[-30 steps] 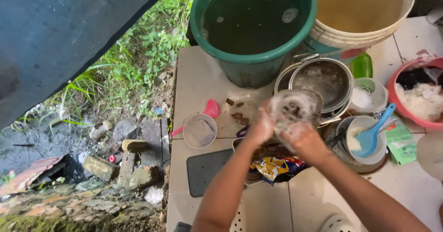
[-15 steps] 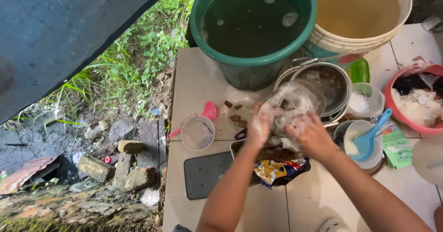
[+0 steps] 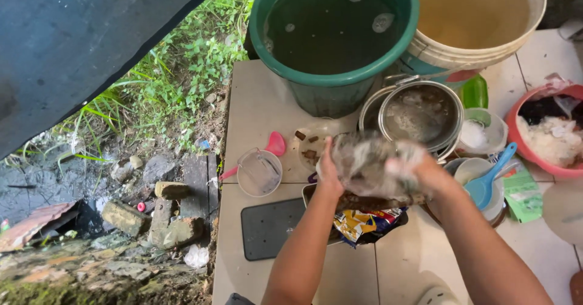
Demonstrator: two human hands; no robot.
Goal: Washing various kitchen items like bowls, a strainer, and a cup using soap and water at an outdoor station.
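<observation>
A soapy clear glass container (image 3: 367,162) is held between both hands above the tiled counter, blurred by motion. My left hand (image 3: 328,170) grips its left side. My right hand (image 3: 425,172), covered in suds, wraps its right side, rubbing it. Just beyond the hands stands a steel pot (image 3: 420,115) with foamy water. Below the hands lies a tray with a crumpled yellow wrapper (image 3: 359,222).
A green bucket (image 3: 333,89) and a cream bucket (image 3: 480,44) of water stand at the back. A clear measuring cup (image 3: 259,172), a pink spoon (image 3: 276,143), a dark mat (image 3: 267,227), a bowl with a blue scoop (image 3: 486,182), and a pink basin (image 3: 546,129) surround the hands. Left of the counter edge are rubble and grass.
The glass container has turned in my hands and come lower, off the steel pot. My right hand has slid round its right side.
</observation>
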